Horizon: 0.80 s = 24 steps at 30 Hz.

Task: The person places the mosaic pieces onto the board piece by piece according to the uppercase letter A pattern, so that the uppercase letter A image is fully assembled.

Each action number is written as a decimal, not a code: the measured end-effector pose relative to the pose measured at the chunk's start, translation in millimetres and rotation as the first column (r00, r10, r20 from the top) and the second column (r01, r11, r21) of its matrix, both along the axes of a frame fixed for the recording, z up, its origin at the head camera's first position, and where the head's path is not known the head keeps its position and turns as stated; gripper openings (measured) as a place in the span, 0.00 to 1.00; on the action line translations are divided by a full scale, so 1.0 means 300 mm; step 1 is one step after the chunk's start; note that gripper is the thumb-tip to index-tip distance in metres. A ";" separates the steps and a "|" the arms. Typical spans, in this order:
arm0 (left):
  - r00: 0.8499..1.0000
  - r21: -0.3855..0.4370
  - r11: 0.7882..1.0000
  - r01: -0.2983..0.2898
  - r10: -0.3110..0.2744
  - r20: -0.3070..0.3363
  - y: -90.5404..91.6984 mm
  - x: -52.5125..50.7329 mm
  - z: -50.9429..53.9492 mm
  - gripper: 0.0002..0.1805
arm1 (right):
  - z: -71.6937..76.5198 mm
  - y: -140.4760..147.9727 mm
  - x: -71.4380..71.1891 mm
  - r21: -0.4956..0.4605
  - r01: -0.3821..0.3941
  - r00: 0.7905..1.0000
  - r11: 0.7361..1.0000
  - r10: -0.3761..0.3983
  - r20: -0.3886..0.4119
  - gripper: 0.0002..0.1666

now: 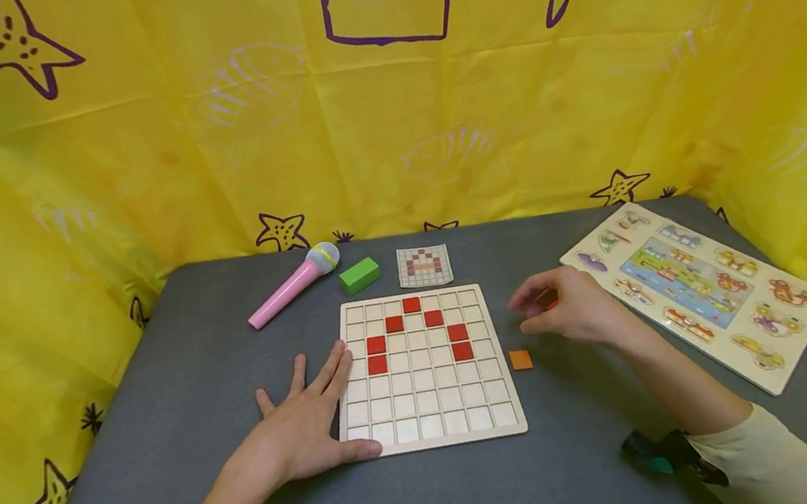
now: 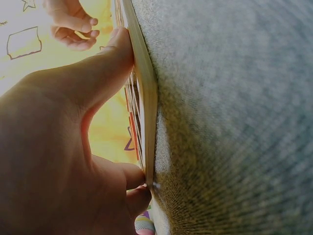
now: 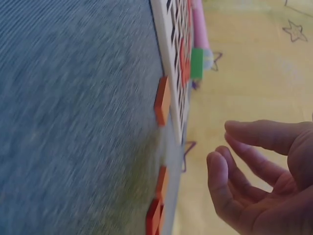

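A square wooden grid board lies on the dark table, with several red tiles set in its upper cells. My left hand rests spread on the board's left side, fingertips on that edge and thumb on the near-left corner. Right of the board, my right hand hovers with fingers bent loosely and thumb apart from them; nothing shows between them. A loose orange tile lies beside the board's right edge. In the right wrist view, more loose tiles lie below that hand, which partly hides them in the head view.
Behind the board lie a small pattern card, a green block and a pink toy microphone. A wooden picture puzzle lies at the right, close to my right forearm. Yellow patterned cloth surrounds the table.
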<state>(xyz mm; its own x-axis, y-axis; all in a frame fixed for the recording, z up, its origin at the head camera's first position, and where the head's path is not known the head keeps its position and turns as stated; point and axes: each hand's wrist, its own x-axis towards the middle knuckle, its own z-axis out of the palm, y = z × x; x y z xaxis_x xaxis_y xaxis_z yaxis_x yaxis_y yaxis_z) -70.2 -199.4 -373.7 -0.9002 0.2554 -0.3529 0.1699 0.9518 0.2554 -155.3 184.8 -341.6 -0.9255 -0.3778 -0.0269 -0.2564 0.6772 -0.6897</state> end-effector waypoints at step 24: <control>1.000 0.001 1.000 0.009 -0.009 -0.008 0.000 -0.002 -0.001 0.74 | -0.038 0.171 -0.015 0.071 0.094 0.990 0.993 -0.101 0.095 0.18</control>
